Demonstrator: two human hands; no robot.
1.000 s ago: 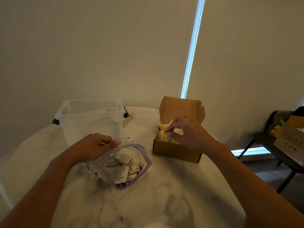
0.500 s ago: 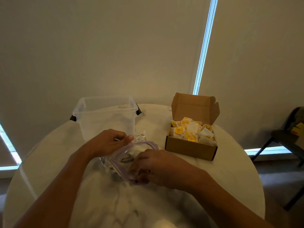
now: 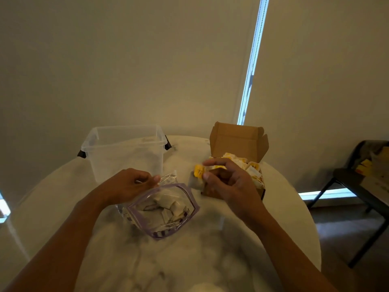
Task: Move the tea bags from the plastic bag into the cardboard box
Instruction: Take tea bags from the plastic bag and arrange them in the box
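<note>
A clear plastic bag (image 3: pixel 162 211) with a purple zip rim lies open on the round marble table (image 3: pixel 189 260), with several white tea bags inside. My left hand (image 3: pixel 130 182) pinches the bag's far rim and holds it open. My right hand (image 3: pixel 229 182) is in the air between the bag and the cardboard box (image 3: pixel 240 140), gripping a tea bag (image 3: pixel 197 178) with a yellow tag. The brown box stands at the back right with its lid up and holds several yellow-tagged tea bags. My right hand hides the box's front wall.
A clear plastic tub (image 3: pixel 126 152) with black latches stands at the back left, just behind the bag. A dark chair (image 3: pixel 362 186) with papers on it is off the table to the right. The wall is close behind the table.
My right hand went from the box into the plastic bag, then rose out toward the box with a tea bag. My left hand stayed on the bag's rim.
</note>
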